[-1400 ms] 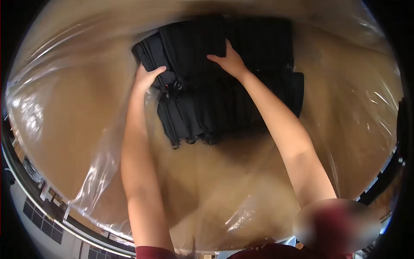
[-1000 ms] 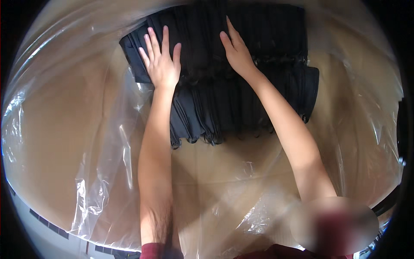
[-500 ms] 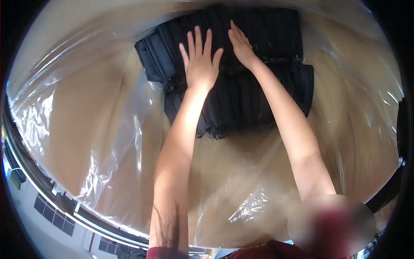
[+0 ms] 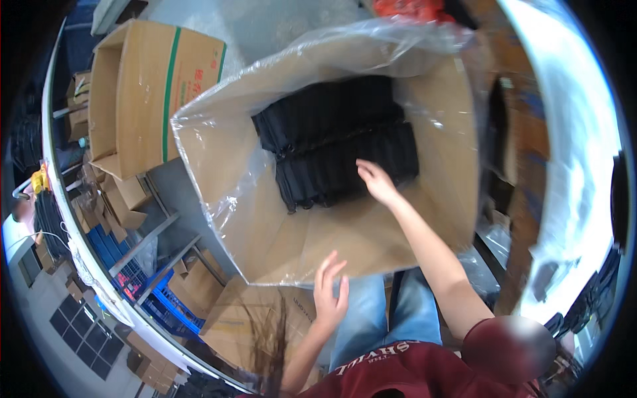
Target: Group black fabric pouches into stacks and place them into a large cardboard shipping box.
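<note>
Two rows of black folded goods (image 4: 342, 146), which look like fabric, lie packed side by side on the bottom of a large cardboard box (image 4: 265, 249). Their exact kind cannot be made out. Clear plastic film (image 4: 229, 205) lines the box and hangs over its rim. My right hand (image 4: 378, 182) is above the near row, holding nothing, with its fingers stretched out. At the box's near edge, my left hand (image 4: 330, 292) is raised with fingers apart and nothing in it.
Left of the box stands another open carton (image 4: 142, 99) with a green stripe. A metal-framed rack or table (image 4: 159, 229) with a blue crate (image 4: 169, 298) is farther left. A red-orange bag (image 4: 411, 9) lies beyond the far rim. More cardboard (image 4: 252, 315) lies near my legs.
Both hands have lifted off the black goods and drawn back toward me, the left out to the box's near edge. My view has risen, and the whole box and surroundings now show.
</note>
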Available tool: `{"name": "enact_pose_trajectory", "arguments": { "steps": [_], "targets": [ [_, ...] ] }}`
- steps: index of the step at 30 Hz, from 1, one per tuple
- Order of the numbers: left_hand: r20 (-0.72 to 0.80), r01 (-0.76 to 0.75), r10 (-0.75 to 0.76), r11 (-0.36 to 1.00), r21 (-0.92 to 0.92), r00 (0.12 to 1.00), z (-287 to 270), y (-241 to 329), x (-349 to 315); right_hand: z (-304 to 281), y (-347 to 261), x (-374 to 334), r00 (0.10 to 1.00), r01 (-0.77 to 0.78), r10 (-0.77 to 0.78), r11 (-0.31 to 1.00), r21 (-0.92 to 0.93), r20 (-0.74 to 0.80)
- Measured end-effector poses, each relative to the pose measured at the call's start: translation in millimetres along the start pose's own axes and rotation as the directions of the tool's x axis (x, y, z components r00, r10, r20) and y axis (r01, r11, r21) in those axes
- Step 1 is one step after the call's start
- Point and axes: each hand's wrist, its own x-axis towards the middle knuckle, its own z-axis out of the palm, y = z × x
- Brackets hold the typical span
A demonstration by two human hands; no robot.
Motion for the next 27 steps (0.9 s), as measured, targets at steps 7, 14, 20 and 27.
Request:
{"name": "enact_pose_trajectory", "arguments": {
  "steps": [7, 14, 20, 27],
  "targets": [
    [0.572, -0.002, -0.094, 0.986, 0.166, 0.815, 47, 81, -108, -122, -142, -265, 0.951, 0.309, -0.305, 0.939, -0.149, 0.051],
    [0.920, -0.517, -0.026, 0.821, 0.243, 0.391, 124, 234, -117, -265, -117, -459, 0.880, 0.311, -0.301, 0.950, -0.035, -0.366],
    [0.945, -0.665, -0.241, 0.746, 0.034, -0.222, 280, 335, -196, -364, -7, -663, 0.136, 0.282, 0.135, 0.945, 0.169, -0.981],
    [0.967, -0.601, -0.149, 0.799, -0.005, -0.207, 528, 376, -324, -348, 137, -828, -0.484, 0.265, 0.446, 0.895, 0.360, -0.752]
  ]
}}
